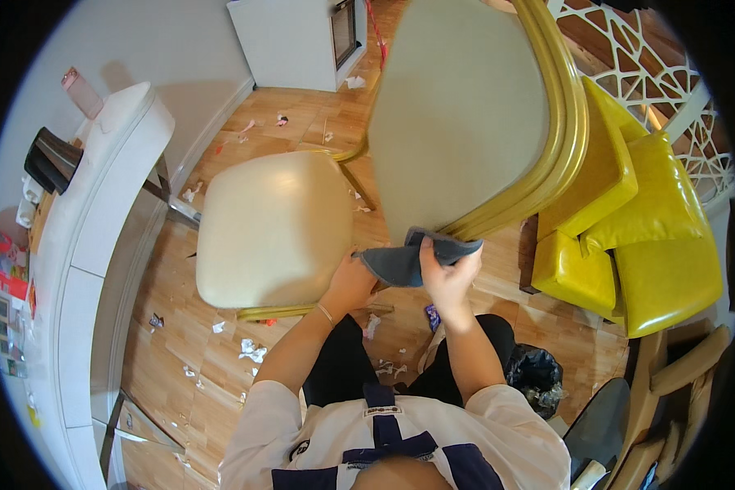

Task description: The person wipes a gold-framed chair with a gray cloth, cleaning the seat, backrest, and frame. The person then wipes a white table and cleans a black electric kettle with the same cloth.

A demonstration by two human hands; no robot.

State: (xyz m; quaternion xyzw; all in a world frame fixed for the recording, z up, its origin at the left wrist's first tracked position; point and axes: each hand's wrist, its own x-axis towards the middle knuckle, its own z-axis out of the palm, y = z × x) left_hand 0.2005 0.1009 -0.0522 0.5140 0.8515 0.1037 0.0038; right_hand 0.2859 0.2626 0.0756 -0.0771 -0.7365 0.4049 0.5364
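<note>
A dark grey cloth (pixel 396 265) is stretched between my two hands, bunched at its right end. My left hand (pixel 354 283) grips the left corner of the cloth, close to the edge of a chair's cream seat (pixel 273 229); some of its fingers are hidden. Pinching the folded right end, my right hand (pixel 452 276) is just below the lower edge of the chair's gold frame (pixel 498 214). The large pale grey backrest panel (pixel 465 106) rises beyond both hands.
Paper scraps (pixel 251 351) litter the wooden floor (pixel 167 392). A bin with a black bag (pixel 535 369) stands by my right leg. Yellow armchair (pixel 670 237) at right, white counter (pixel 65 327) at left, white cabinet (pixel 290 49) at far side, wooden chair (pixel 653 392) at lower right.
</note>
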